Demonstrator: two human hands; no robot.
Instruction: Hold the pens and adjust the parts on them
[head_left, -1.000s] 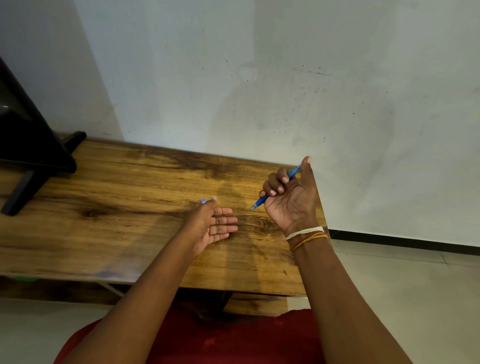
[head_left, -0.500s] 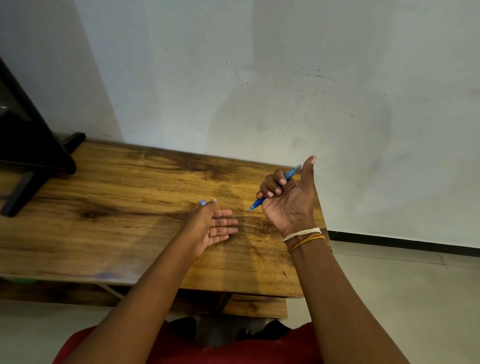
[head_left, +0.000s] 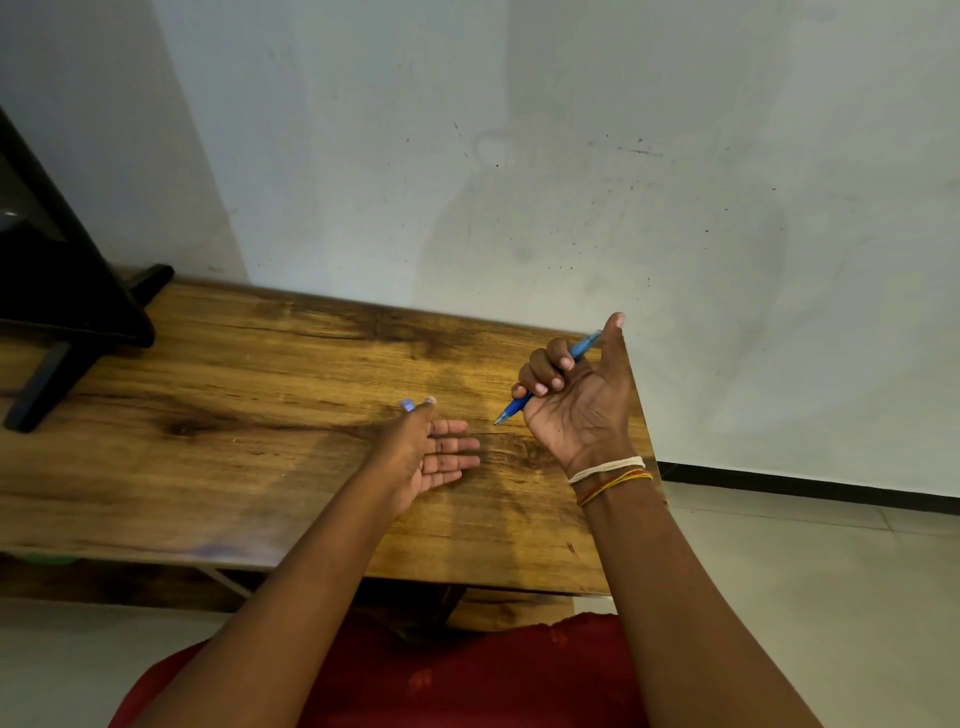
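Both hands are raised over the right part of a wooden worktop (head_left: 218, 405), seen from the head camera looking forward and down. The right hand (head_left: 576, 410) is turned palm toward the camera, its four fingers curled tightly round a blue pen (head_left: 550, 376) and its thumb stuck straight up beside the pen's upper end. The pen runs on a slant through the fist: its tip pokes out below the little finger, pointing down and left toward the worktop but not touching it, while its upper end shows between the forefinger and the thumb. Thread bands (head_left: 608, 475), one white and the others orange and yellow, circle the right wrist.

The left hand (head_left: 431, 452) lies well apart from the pen, lower and to the left, palm facing right with its four fingers straight and stacked one above the other, relaxed. At its top, the thumb appears to press against a small pale blue piece (head_left: 407, 405), perhaps a pen cap, though it is too small and blurred to tell how it is held.

On the far left of the worktop stands a black screen (head_left: 47, 270) on a black foot (head_left: 41, 384), well away from both hands. Behind the worktop rises a pale wall (head_left: 519, 156) with dark specks. To the right lies a light tiled floor (head_left: 810, 597), edged by a dark skirting strip (head_left: 810, 486). Red clothing (head_left: 467, 680) fills the bottom of the view between the forearms.
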